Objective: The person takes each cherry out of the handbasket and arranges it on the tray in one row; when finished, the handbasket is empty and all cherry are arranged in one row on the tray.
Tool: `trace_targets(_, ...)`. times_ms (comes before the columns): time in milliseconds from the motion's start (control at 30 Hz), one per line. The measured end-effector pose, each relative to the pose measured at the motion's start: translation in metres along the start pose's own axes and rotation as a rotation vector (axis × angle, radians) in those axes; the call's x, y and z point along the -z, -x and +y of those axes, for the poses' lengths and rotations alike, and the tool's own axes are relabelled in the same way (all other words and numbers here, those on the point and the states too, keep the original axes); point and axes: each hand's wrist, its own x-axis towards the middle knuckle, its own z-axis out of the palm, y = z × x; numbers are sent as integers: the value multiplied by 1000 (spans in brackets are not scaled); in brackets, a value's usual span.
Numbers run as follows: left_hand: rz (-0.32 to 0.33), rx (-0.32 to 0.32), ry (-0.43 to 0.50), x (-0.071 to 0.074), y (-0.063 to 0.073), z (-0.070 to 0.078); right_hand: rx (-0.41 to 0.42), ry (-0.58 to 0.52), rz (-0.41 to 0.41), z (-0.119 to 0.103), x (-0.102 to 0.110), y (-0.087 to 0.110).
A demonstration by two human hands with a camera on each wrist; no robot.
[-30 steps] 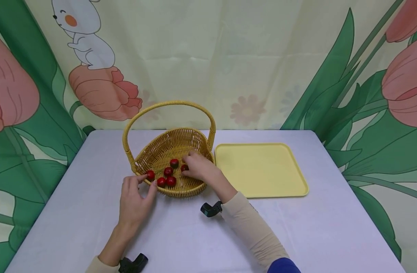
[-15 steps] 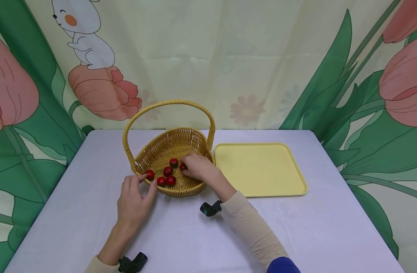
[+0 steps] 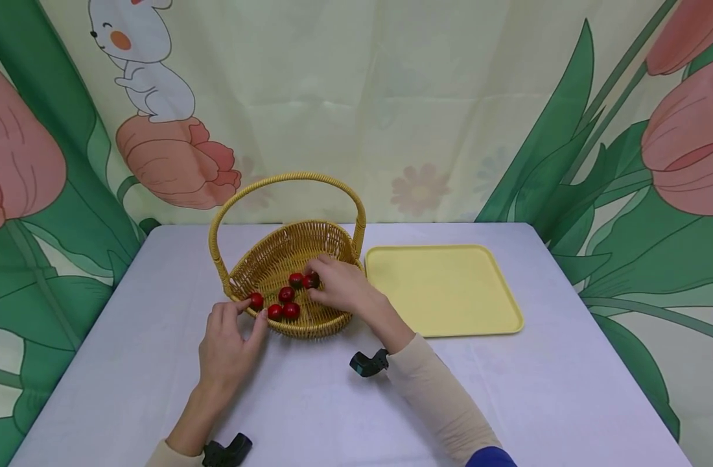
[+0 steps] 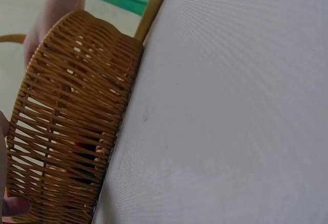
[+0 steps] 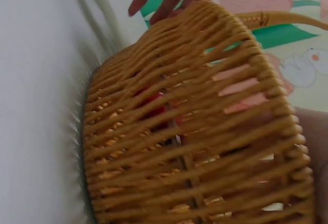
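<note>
A wicker basket (image 3: 280,259) with a tall arched handle holds several dark red cherries (image 3: 286,294), loosely grouped in its front left part. My left hand (image 3: 228,347) grips the basket's front left rim, its index finger right beside a cherry (image 3: 255,300) at that edge. Reaching in over the right side, my right hand (image 3: 345,285) pinches a cherry (image 3: 312,280) between thumb and fingers. Another cherry (image 3: 296,280) lies just left of the pinched one. In the right wrist view, the basket wall (image 5: 205,121) largely hides the right hand; red fruit shows through the weave.
A shallow pale yellow tray (image 3: 444,292) lies on the white tablecloth (image 3: 310,402), close to the basket's right side. Behind the table hangs a curtain (image 3: 420,117) printed with tulips and a rabbit. The right forearm crosses before the tray's near left corner.
My right hand has shifted slightly left and away from me with the pinched cherry, which now appears beside its neighbour. The left hand keeps its place on the rim.
</note>
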Motion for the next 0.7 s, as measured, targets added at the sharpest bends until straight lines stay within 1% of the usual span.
trace_targets(67,-1,-1,-2,0,0,0,14,-21,20,2,3,5)
trace_targets(200,-4,-3,-5,0,0,0,36,-102,39,10,9,15)
trace_targets(400,-10,0,-8,-1,1,-1,28,-254,56,23,17,28)
trace_targets(533,-10,2,-10,0,0,-1,23,-302,59,30,25,33)
trace_targets(700,-5,0,-12,-1,0,-1,12,-335,44,38,37,39)
